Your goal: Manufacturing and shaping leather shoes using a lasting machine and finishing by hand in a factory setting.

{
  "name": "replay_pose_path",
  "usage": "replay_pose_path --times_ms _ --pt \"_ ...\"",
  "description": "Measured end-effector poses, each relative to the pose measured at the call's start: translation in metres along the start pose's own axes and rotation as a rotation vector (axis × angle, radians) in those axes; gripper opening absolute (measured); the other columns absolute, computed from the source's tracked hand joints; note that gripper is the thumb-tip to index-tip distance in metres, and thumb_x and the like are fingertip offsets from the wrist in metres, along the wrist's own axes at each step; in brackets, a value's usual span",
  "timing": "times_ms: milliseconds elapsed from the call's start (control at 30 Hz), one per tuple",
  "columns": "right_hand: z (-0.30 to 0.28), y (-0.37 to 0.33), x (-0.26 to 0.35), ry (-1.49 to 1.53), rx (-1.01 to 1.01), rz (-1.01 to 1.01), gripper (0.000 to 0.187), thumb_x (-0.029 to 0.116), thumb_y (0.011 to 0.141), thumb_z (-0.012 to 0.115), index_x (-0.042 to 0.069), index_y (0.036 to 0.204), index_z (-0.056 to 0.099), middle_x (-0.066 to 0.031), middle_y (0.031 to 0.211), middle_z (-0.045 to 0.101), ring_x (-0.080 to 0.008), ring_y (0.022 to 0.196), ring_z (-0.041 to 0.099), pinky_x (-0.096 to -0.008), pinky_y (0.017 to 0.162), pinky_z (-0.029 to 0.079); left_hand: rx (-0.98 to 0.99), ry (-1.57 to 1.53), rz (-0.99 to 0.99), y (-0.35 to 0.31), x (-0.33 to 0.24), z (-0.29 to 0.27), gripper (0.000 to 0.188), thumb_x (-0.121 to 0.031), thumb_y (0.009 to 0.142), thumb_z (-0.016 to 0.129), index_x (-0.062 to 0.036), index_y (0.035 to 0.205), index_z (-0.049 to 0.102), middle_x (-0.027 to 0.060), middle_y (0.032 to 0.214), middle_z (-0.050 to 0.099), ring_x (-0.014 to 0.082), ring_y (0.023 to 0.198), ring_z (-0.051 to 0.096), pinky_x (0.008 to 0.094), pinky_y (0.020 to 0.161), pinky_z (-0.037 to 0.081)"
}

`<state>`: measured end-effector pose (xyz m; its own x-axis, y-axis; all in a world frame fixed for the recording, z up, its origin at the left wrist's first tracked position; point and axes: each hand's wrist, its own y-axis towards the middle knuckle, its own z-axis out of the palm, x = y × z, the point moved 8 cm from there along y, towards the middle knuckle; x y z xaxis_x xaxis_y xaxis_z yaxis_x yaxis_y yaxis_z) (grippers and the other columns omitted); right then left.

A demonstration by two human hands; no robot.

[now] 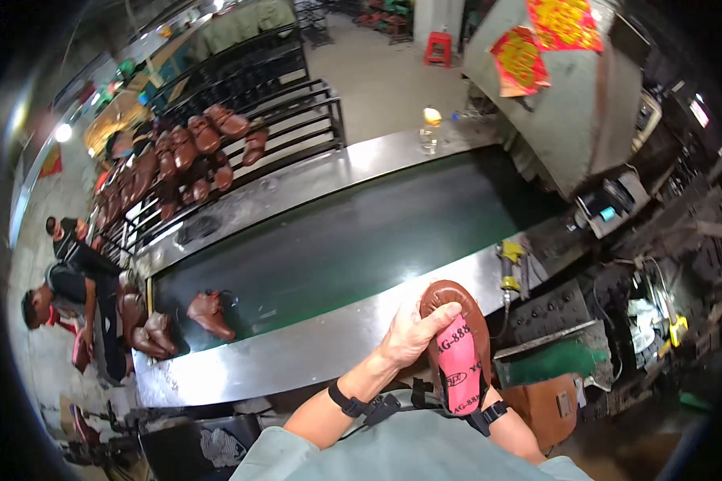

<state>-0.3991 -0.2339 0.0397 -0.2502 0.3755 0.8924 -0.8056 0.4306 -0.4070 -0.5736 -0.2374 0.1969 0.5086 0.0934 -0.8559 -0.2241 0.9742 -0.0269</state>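
My left hand (409, 333) is closed on a single brown shoe (460, 357), thumb pressed over its edge and onto the pink sole board. My right hand (491, 398) is mostly hidden behind the shoe; I cannot tell how its fingers stand. The shoe is in front of my chest, sole side up, its rounded end overlapping in view the near rim of the belt table (257, 361), toward the right end.

Black print runs along the pink board: two matching lines of letters and digits, a further bit partly cut off, and one oval emblem. Two red sheets (565, 24) with yellow characters hang on the grey hood (569, 104) past the table's far right corner. One small pale label, too small to read, sits on a brown panel (537, 405) at my right.

One brown boot (210, 314) rests on the belt near its left end; more brown shoes (159, 332) crowd the near left corner, overlapping. One bottle (430, 143) stands on the far edge, one yellow tool (511, 268) at the near right corner. The rack (338, 120) beyond the far edge carries over ten brown shoes.
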Motion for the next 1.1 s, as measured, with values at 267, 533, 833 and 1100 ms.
replay_pose_path --times_ms 267,533,833,1100 --pt "0.019 0.071 0.043 0.649 0.22 -0.006 0.077 0.03 0.088 0.081 0.005 0.151 0.045 -0.0093 0.144 0.059 -0.0266 0.129 0.06 -0.043 0.109 0.05 -0.365 0.25 0.338 -0.055 -0.007 -0.094 0.098 -0.043 0.091 0.079 -0.001 0.16 0.023 0.0178 0.161 0.029 0.0292 0.148 0.034 0.0435 0.121 0.029" --pt "0.038 0.08 0.143 0.032 0.035 -0.342 0.065 0.015 0.08 0.082 -0.001 0.139 0.057 -0.011 0.126 0.067 -0.0225 0.117 0.065 -0.0396 0.104 0.052 -0.626 -0.218 0.312 -0.072 0.035 -0.101 0.064 -0.045 0.109 0.052 0.0031 0.149 0.042 0.0113 0.148 0.052 0.0207 0.141 0.044 0.0393 0.117 0.037" --pt "0.048 0.078 0.129 -0.089 0.222 -0.357 0.066 0.043 0.103 0.059 -0.002 0.149 0.046 -0.0206 0.14 0.059 -0.0278 0.123 0.062 -0.0395 0.101 0.052 -0.783 -0.411 0.214 -0.092 0.068 -0.118 0.076 -0.063 0.103 0.05 -0.0003 0.147 0.044 0.0164 0.137 0.059 0.0336 0.122 0.063 0.0508 0.09 0.06" --pt "0.079 0.098 0.105 0.197 0.348 0.053 0.066 0.05 0.11 0.044 0.0 0.153 0.043 -0.0143 0.141 0.061 -0.0217 0.125 0.06 -0.0422 0.109 0.044 -0.822 -0.386 0.272 -0.096 0.085 -0.117 0.07 -0.058 0.105 0.047 -0.0024 0.146 0.045 0.0176 0.136 0.059 0.0348 0.123 0.062 0.054 0.092 0.06"
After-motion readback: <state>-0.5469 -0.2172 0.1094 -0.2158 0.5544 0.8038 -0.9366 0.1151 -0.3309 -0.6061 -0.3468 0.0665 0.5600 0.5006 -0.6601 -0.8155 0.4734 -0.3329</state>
